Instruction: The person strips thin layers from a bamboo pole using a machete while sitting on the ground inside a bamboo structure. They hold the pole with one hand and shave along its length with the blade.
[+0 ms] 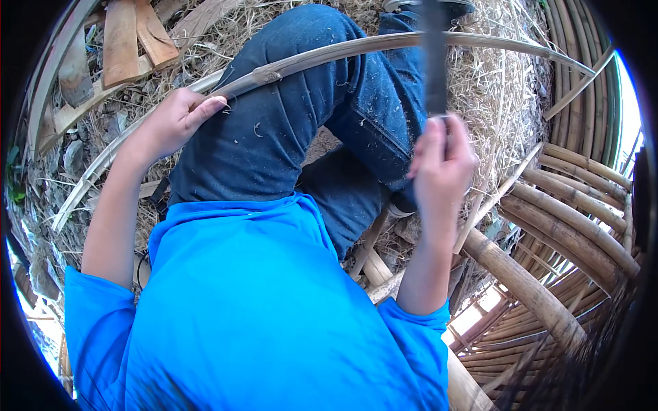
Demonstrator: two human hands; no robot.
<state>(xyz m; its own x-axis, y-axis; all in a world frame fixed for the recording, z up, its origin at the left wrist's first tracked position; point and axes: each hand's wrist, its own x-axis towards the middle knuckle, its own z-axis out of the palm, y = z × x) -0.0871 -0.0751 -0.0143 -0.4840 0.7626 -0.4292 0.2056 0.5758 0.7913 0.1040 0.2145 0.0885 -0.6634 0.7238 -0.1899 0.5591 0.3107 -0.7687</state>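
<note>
- Over at nine o'clock, dry straw [75,164] and grey stones cover the ground, and up at eleven o'clock a few flat wooden offcuts [130,38] lie in a loose pile.
- The left hand [175,120] sits at ten o'clock, fingers curled together around a long bamboo strip [329,53], thumb laid along its underside.
- That strip runs in a curve from eight o'clock, through the left hand, up across the blue-jeaned knee [295,109] and away toward two o'clock.
- Centre and six o'clock: a bright blue shirt [260,308] fills the lower part of the view.
- The right hand [442,164] is at three o'clock, fingers pressed together in a tight fist around the handle of a dark blade [434,61].
- The blade stands nearly straight up toward twelve o'clock and crosses the strip; whether its edge touches the bamboo cannot be told.
- From two to five o'clock, thick bamboo poles [569,233] are stacked and bent in curves.
</note>
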